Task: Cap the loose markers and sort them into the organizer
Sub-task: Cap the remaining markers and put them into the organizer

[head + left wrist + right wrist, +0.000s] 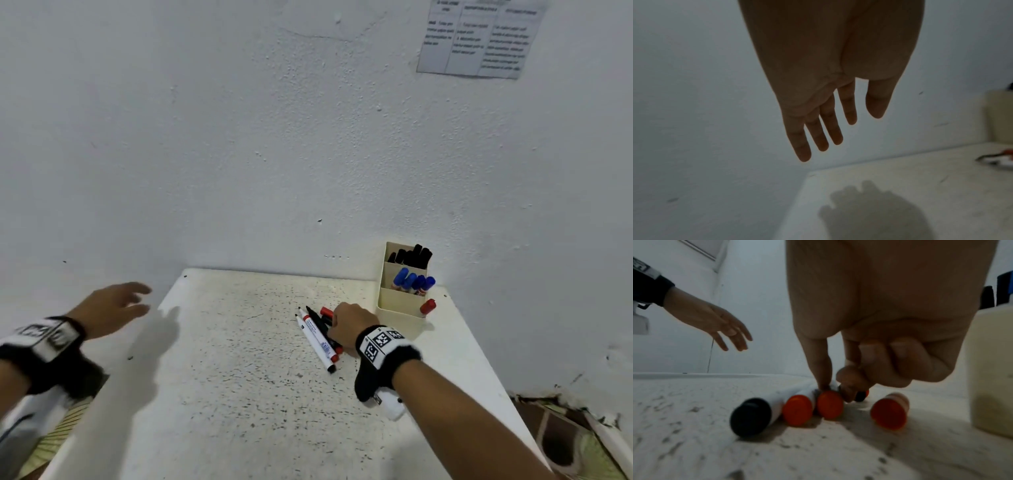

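Three loose markers (317, 337) lie side by side on the white speckled table (239, 377), uncapped tips pointing away from me. In the right wrist view their rear ends show: one black (752, 417), two red (797, 409). My right hand (835, 391) reaches down on them, thumb and curled forefinger pinching the rightmost red-ended marker (830, 404). A loose red cap (889, 412) lies to its right and a dark cap (860, 395) behind the fingers. Another red cap (327, 311) lies beyond the hand. My left hand (137, 301) hovers empty at the table's left edge, fingers straight (826, 142).
A cream three-part organizer (399, 310) stands at the table's back right against the wall, black markers (412, 255) in the far part, blue ones (412, 281) in the middle, one red marker (428, 306) in the near part. A paper sheet (479, 37) hangs on the wall.
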